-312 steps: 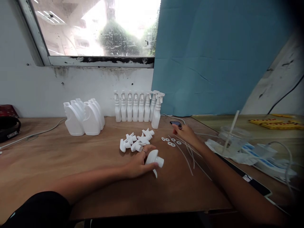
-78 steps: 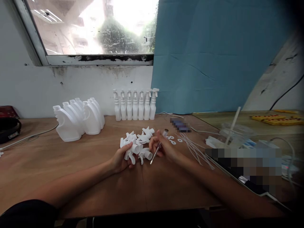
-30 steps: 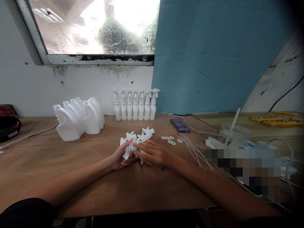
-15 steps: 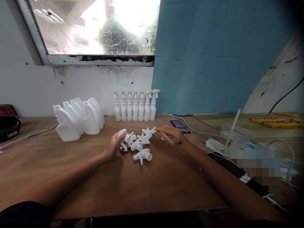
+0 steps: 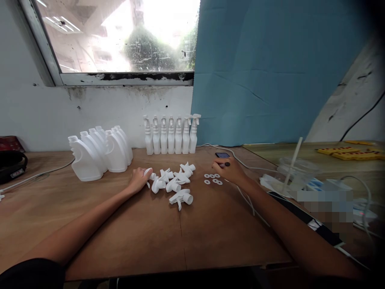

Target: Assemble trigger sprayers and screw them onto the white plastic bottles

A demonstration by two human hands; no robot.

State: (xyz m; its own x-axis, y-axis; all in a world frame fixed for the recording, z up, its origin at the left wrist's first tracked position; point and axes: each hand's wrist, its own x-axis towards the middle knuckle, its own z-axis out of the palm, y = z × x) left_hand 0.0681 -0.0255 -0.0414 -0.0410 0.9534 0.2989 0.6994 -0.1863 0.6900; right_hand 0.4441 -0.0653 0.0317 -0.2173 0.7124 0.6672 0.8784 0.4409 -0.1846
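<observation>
My left hand point(image 5: 138, 179) is closed around a white trigger spray head point(image 5: 148, 175) at the left side of a loose group. Several more white trigger spray heads point(image 5: 180, 196) lie on their sides in the middle of the table. My right hand point(image 5: 230, 171) grips a thin tool with a brown handle point(image 5: 225, 164); its tip is hidden by the fingers. Just left of that hand, several flat white ring washers point(image 5: 207, 182) lie on the wood.
Several white handled bottles point(image 5: 87, 160) without caps stand at the left. A row of slim white spray bottles point(image 5: 164, 140) is against the wall. A phone point(image 5: 221, 155), white cables, a plastic cup with a straw point(image 5: 290, 170) and yellow parts point(image 5: 345, 153) are on the right.
My right hand has moved right, away from the spray heads, uncovering the washers. My left hand has moved left, and a spray head now lies free where it was.
</observation>
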